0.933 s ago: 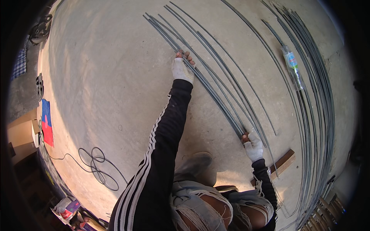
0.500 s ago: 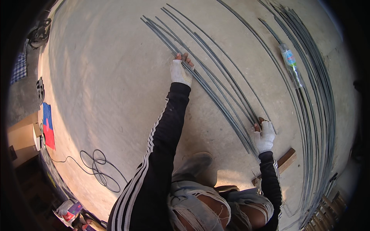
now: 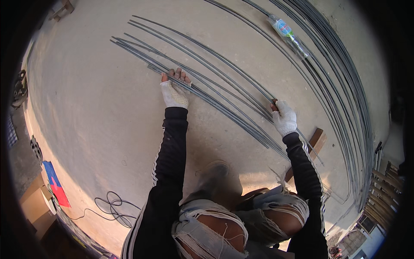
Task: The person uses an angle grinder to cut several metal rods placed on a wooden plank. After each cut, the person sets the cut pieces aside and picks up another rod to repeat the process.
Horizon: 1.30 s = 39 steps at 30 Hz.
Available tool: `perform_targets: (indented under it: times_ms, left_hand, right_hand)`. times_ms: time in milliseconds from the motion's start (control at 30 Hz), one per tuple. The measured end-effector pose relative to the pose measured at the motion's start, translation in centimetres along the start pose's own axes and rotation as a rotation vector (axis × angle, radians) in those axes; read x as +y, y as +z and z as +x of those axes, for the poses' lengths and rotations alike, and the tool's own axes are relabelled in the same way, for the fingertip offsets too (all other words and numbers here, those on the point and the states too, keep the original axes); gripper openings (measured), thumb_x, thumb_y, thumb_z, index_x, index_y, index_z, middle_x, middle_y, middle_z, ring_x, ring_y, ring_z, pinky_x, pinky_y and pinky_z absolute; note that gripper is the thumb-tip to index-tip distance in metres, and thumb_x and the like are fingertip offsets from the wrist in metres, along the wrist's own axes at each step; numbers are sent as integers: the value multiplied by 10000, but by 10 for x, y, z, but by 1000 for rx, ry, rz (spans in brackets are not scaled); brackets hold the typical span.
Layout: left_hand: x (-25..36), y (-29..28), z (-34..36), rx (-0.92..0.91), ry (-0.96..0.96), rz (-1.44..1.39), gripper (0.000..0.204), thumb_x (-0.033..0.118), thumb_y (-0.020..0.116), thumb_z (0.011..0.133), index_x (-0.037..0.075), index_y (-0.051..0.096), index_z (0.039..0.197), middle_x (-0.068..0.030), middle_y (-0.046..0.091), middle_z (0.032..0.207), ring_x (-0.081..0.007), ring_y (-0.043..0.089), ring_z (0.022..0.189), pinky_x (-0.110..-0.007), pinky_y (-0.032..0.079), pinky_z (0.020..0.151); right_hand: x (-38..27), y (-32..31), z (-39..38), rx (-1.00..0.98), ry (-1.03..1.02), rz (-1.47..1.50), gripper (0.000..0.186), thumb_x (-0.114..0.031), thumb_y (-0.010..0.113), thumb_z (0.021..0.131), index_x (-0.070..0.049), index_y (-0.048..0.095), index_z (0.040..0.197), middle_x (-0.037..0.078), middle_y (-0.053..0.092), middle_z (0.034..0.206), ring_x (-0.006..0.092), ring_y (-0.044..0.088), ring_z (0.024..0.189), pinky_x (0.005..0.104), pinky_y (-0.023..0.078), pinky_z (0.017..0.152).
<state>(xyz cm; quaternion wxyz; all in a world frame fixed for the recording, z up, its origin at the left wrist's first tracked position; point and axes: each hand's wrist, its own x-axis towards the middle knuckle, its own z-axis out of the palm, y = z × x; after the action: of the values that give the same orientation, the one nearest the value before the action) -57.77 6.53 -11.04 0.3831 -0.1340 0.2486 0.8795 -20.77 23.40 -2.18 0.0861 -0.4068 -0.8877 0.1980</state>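
Lower left: red-and-blue sheet (image 3: 55, 184) beside a cardboard box (image 3: 32, 207), black cable (image 3: 113, 208) coiled on the concrete. Centre: left hand (image 3: 174, 90), gloved, fingers curled onto the rods (image 3: 224, 107); right hand (image 3: 283, 117), gloved, closed around the same bundle. Upper right: clear bottle (image 3: 288, 35), blue-green label, lying against the rod stack (image 3: 345, 90); wood block (image 3: 317, 139) right of the right hand.

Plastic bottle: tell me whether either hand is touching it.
No, the bottle lies apart among far rods while both hands, left and right, rest on the near rods.
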Motion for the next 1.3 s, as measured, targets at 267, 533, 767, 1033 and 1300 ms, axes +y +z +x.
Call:
perform_targets:
  times_ms: [267,533,767,1033,1300]
  left_hand:
    - [-1,-9,8,7,-37,9,487,525,575,1030,87,572,1242,-113,621,1286,-273,611,1100,-451,530,952]
    - [-8,-2,1,36,16,-20,417,461,540,1048,101,602,1250,-117,619,1303,-289,607,1120,-474,506,994]
    - [-11,-1,0,40,-19,-112,364,463,525,1062,139,625,1194,-103,659,1249,-285,637,1096,-454,518,973]
    - [-14,-7,-1,-27,19,-133,380,486,560,1053,141,611,1203,-85,683,1155,-269,660,992,-438,552,885]
    - [-18,-1,-6,65,99,-14,524,488,577,1060,115,473,1413,-119,640,1119,-249,638,861,-422,565,745]
  right_hand:
    - [-32,-57,-30,80,-47,-4,229,-227,596,1049,-56,679,1178,172,646,934,374,669,881,452,535,729]
    - [-31,-27,-110,13,-82,81,200,-94,648,975,-67,710,1163,180,624,850,386,640,808,465,513,709]
    - [-15,-7,-129,-14,-190,38,201,-40,684,924,-35,705,1124,183,593,817,389,615,774,468,491,679]
    - [-25,14,-128,-20,-185,85,255,33,666,848,-20,708,1094,190,580,818,403,602,792,483,480,683]
    - [-30,17,-128,-14,-181,28,272,-21,684,847,-39,704,1117,174,607,861,397,594,835,499,482,713]
